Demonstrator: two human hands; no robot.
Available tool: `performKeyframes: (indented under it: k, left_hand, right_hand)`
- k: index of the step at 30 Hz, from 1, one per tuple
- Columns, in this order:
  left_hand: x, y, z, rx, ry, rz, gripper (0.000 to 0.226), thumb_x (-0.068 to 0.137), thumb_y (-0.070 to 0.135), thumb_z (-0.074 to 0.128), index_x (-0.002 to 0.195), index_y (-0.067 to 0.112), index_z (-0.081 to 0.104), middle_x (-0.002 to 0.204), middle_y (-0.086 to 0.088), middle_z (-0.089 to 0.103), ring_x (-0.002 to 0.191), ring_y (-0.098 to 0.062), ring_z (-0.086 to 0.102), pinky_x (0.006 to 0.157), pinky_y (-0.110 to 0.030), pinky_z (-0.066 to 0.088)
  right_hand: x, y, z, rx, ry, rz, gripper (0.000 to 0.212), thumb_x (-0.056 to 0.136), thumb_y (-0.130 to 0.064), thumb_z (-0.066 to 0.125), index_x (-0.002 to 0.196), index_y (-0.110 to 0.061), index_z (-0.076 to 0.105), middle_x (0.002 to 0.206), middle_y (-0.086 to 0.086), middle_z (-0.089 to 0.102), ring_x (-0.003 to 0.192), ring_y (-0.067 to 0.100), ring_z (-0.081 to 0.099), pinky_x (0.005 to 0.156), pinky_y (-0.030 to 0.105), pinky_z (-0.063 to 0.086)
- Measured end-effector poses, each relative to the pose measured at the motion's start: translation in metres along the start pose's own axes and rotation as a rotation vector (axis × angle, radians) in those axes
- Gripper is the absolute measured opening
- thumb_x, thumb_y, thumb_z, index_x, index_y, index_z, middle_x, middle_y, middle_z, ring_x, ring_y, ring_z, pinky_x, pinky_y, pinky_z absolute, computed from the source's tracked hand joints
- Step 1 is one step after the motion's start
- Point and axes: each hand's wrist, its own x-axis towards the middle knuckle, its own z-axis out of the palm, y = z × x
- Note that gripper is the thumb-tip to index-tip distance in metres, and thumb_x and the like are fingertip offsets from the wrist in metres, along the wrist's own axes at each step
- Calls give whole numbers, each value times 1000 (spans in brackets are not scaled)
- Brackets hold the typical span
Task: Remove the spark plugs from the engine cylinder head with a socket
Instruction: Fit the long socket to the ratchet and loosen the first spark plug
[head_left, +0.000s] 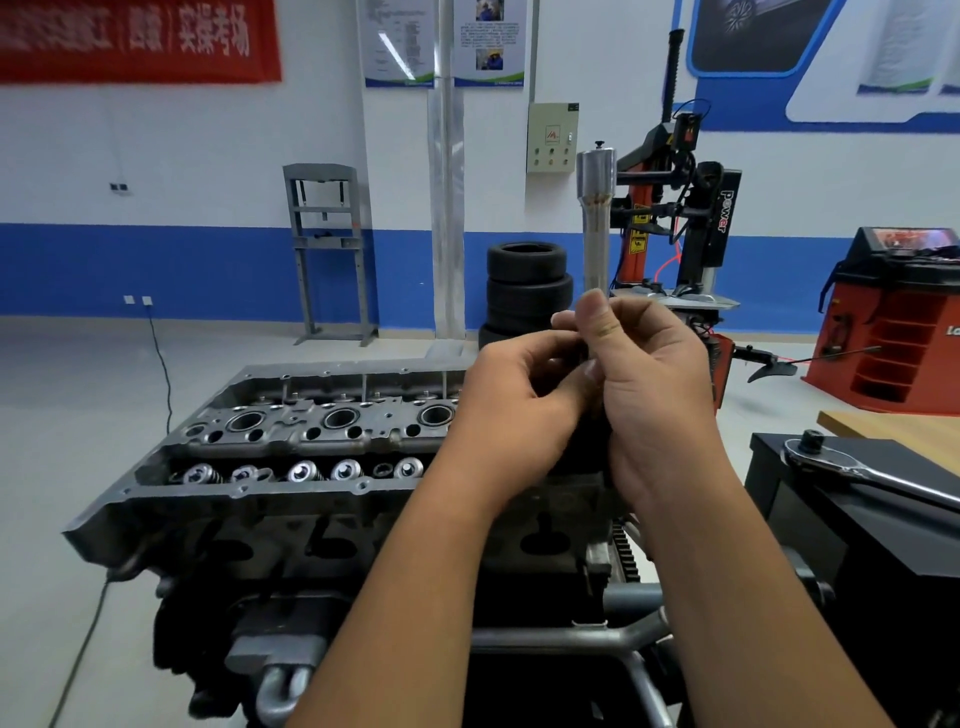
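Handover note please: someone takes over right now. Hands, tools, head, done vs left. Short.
Left hand and right hand: both closed on the lower end of the long spark plug socket, held upright above the right end of the cylinder head. The grip hides the socket's lower end.
A small dark tip shows at the socket's top; cannot tell if it is a plug.
Ratchet lies unattached on the black cabinet, right.
Three plug wells visible on the head; cannot tell if plugs remain in them.
Left: check each well, refit ratchet, continue.
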Motion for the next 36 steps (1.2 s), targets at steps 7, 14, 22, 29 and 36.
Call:
performKeyframes:
  k: [7, 14, 22, 29, 36]
  left_hand:
    - [0, -1, 4, 48, 46, 25, 20, 98, 14, 73, 109, 31, 73, 97, 5, 80, 94, -10, 76, 88, -34, 62]
    - [1, -2, 7, 98, 77, 42, 6, 97, 19, 75, 99, 25, 78, 94, 6, 80, 91, -9, 76, 85, -38, 64]
    - [0, -1, 9, 78, 61, 19, 14, 99, 16, 73, 110, 22, 77, 100, 4, 80, 96, -10, 76, 92, -43, 63]
    - [0, 0, 5, 80, -39, 39, 23, 106, 11, 61, 113, 26, 77, 105, 5, 80, 103, -8, 75, 92, -30, 62]
    - [0, -3, 10, 99, 107, 31, 20, 89, 15, 83, 94, 32, 75, 87, 8, 80, 81, -5, 76, 75, -26, 64]
  right_hand:
    - [1, 3, -1, 53, -85, 85, 35, 88, -49, 63, 80, -19, 78, 88, 10, 75, 82, 28, 74, 73, 42, 63]
    - [0, 2, -4, 85, -47, 50, 23, 80, -39, 74, 83, -17, 69, 93, 11, 77, 87, 30, 74, 80, 52, 64]
    - [1, 4, -7, 118, -47, 55, 23, 78, -39, 79, 85, -18, 72, 92, 10, 76, 88, 28, 75, 80, 45, 63]
    - [2, 5, -10, 110, -57, 68, 22, 84, -42, 73, 80, -20, 75, 92, 9, 74, 88, 23, 72, 76, 37, 60]
    - [3, 5, -10, 147, -36, 80, 26, 75, -40, 83, 84, -18, 74, 94, 12, 75, 89, 35, 74, 78, 55, 62]
